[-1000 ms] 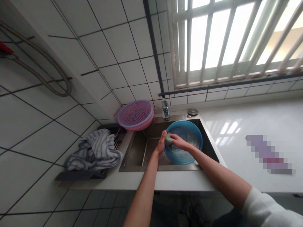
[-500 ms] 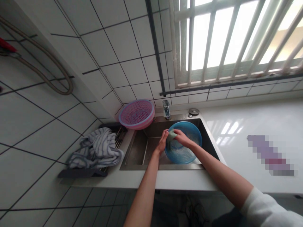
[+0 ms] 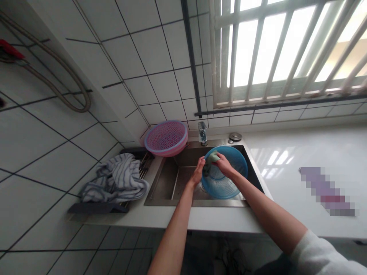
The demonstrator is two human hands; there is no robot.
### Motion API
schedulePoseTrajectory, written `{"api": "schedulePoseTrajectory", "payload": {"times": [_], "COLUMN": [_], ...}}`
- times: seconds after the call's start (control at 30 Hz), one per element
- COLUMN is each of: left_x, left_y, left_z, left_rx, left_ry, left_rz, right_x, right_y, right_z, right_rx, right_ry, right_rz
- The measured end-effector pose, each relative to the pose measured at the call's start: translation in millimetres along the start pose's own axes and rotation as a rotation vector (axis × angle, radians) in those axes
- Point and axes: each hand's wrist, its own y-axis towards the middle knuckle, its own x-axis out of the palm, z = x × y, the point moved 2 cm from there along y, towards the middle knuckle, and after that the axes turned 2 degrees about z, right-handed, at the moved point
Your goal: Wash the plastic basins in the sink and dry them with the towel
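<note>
Pinching green cloth, right fingers overlap blue colander; grip of left fingers unclear

A pink, blue-rimmed mesh plastic basket sits left of a chrome faucet; a round metal stopper lies to the faucet's right. A crumpled grey-and-white striped towel lies on a dark slatted rack. A pixelated purplish strip rests on the glossy white counter, below a barred window. A beige hose loops against the white-tiled wall.
</note>
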Motion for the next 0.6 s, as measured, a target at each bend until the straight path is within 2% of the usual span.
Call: {"api": "schedulePoseTrajectory", "payload": {"times": [0.13, 0.17, 0.3, 0.33, 0.37, 0.5, 0.53, 0.6], "left_x": [-3.5, -4.5, -2.1, -1.1, -0.7, -3.9, -4.4, -3.1], "left_y": [1.1, 1.0, 0.8, 1.0, 1.2, 0.8, 0.3, -0.7], "left_z": [-0.9, -1.1, -1.1, -1.0, -0.8, 0.8, 1.3, 2.3], "left_rx": [-0.005, -0.010, 0.006, 0.002, -0.005, -0.021, -0.020, -0.011], "left_ry": [0.044, 0.054, 0.061, 0.055, 0.046, 0.031, 0.034, 0.040], "left_rz": [0.053, 0.064, 0.014, 0.003, 0.002, 0.071, 0.081, 0.061], "right_x": [13.5, 13.2, -1.8, -3.0, -1.4, 15.9, 16.8, 11.3], "right_y": [-6.6, -6.6, 0.2, 0.7, 0.1, -7.5, -7.7, -4.6], "right_z": [0.8, -0.5, -6.9, -7.1, -6.5, -1.8, -2.2, -5.5], "right_rx": [-0.054, -0.064, -0.063, -0.062, -0.066, -0.080, -0.084, -0.086], "right_ry": [-0.082, -0.081, -0.023, -0.023, -0.033, -0.098, -0.103, -0.098], "right_rz": [-0.251, -0.244, 0.019, 0.034, 0.003, -0.294, -0.296, -0.185]}}
